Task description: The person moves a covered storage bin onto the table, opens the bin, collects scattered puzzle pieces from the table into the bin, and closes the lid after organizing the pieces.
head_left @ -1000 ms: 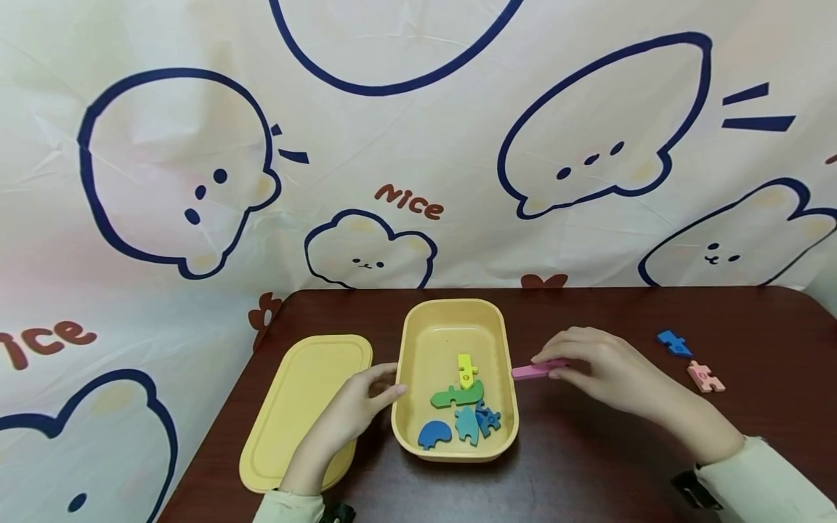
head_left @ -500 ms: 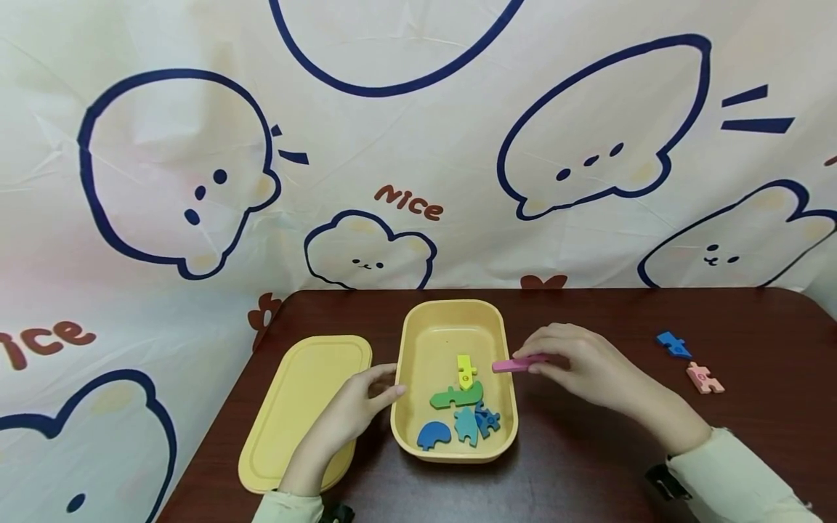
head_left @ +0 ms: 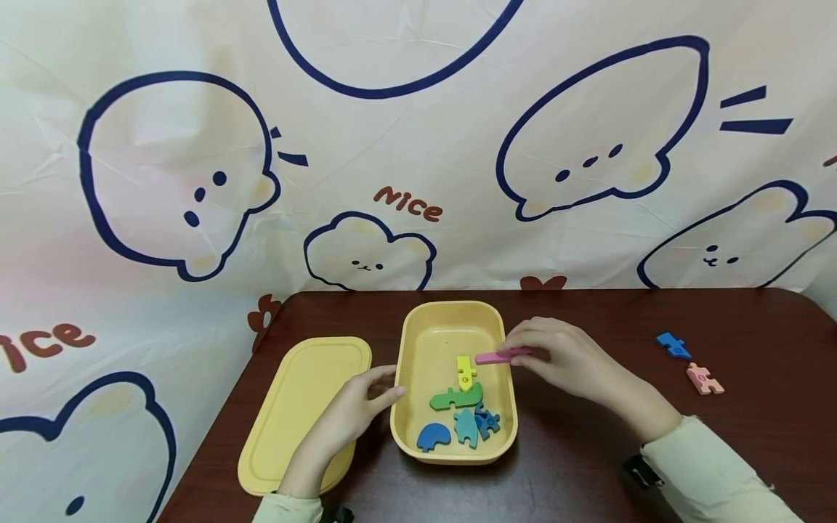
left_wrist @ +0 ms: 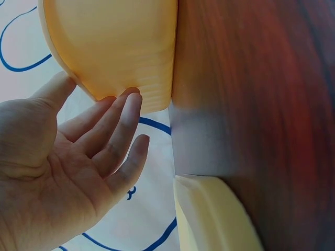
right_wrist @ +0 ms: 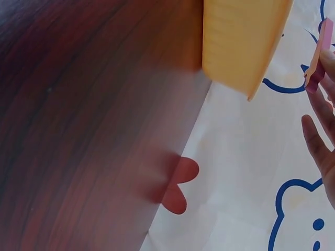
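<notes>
A pink piece [head_left: 492, 358] is held by the right hand [head_left: 562, 356], pinched between thumb and fingers. It is carried above the right rim of a yellow box [head_left: 451, 323], with its free end over the interior; in the right wrist view it is shown clear of the box wall. In that same view one lower finger is seen set apart from the others (part of the hand is cut off by the frame edge).

The box is held at its left side by the left hand [head_left: 356, 407]: the thumb is placed at the rim, fingertips are rested against the outer wall, and the fingers are slightly spread and gently bent.

Inside the box, a yellow piece [head_left: 466, 370] is found touching a green piece [head_left: 455, 396]. Nearer the front, a teal piece [head_left: 466, 427] is laid against a dark blue piece [head_left: 487, 420], with a rounded blue piece [head_left: 434, 436] to their left.

A yellow lid [head_left: 294, 414] is laid on the table [head_left: 575, 457] left of the box. To the far right, a small blue piece [head_left: 673, 345] and a pale pink piece [head_left: 704, 378] are noted near each other.
</notes>
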A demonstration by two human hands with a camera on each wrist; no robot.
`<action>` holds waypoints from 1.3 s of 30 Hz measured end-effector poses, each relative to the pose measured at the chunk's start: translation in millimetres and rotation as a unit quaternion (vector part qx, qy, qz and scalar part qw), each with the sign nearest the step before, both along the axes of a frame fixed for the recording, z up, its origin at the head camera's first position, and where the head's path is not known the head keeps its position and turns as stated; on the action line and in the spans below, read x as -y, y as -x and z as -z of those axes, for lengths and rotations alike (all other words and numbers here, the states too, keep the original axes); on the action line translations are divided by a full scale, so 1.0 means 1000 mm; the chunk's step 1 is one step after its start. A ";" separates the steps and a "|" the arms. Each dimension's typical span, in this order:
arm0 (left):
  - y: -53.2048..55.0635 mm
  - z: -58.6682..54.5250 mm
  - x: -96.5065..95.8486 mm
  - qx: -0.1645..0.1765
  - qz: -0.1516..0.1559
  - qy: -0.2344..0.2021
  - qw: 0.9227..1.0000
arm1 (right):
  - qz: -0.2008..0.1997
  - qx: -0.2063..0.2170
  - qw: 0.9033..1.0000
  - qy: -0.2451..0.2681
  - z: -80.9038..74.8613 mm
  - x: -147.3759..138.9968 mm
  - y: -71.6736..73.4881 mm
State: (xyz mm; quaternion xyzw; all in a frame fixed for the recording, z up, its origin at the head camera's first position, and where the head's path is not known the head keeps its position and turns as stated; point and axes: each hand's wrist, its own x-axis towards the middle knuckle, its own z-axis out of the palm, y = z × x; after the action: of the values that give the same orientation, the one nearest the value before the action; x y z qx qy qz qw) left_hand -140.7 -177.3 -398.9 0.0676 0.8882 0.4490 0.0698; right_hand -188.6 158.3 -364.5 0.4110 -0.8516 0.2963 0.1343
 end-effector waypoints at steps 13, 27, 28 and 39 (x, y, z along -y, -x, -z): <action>0.000 0.001 0.000 -0.004 -0.001 0.000 1.000 | -0.008 0.013 1.000 0.014 0.005 0.011 0.007; 0.000 0.000 0.000 -0.004 -0.003 0.003 1.000 | 0.003 0.036 0.999 0.020 0.012 0.022 0.013; 0.000 0.001 0.000 -0.004 -0.003 0.003 1.000 | 0.004 0.037 0.999 0.021 0.013 0.023 0.014; 0.000 0.001 -0.001 -0.005 -0.004 -0.003 1.000 | 0.012 0.043 0.998 0.033 0.018 0.026 0.022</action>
State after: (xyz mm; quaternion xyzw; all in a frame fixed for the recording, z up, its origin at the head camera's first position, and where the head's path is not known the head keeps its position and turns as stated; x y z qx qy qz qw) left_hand -140.8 -176.4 -399.4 0.0664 0.8874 0.4519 0.0631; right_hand -210.6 132.2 -382.5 0.3829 -0.8511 0.3405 0.1145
